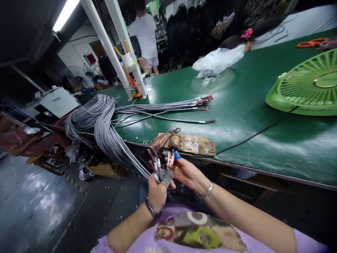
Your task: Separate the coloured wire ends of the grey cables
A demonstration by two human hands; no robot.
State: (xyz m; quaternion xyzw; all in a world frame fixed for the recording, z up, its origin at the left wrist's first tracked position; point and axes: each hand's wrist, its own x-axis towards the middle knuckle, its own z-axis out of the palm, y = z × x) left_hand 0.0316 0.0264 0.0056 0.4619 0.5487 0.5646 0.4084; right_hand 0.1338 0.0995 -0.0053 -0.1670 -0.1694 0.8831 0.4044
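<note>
Fingers of the left hand [157, 191] curled tight round a bunch of cables [113, 137], thumb wrapped in grey; right hand [191, 175] pinching a small pink clip [170, 160] between thumb and finger, one fingertip covered in blue, just beside the cable ends.

Cables: many, slim, smooth grey sheaths, slightly glossy. Held ends stripped, with white bands [158, 162] below a fan of fine wires [150, 154] in red, orange, blue and green. These tips splay up and away to the far side, leaning a little left. Behind the fist the long axis slants far-left, over the bench edge, up to a thick looped heap at left. How they turn inside the fist: hidden.

More cables lie on the green bench [237, 109], long axis left to right, stripped tips pointing right; one strand lies apart, nearer.

Just beyond the hands, a worn wooden board [204, 144] along the near edge. Right, a green fan [297, 88], its black cord [247, 140] running left to the board. Far side, another person's hand [248, 46] at a clear plastic bag [218, 61].
</note>
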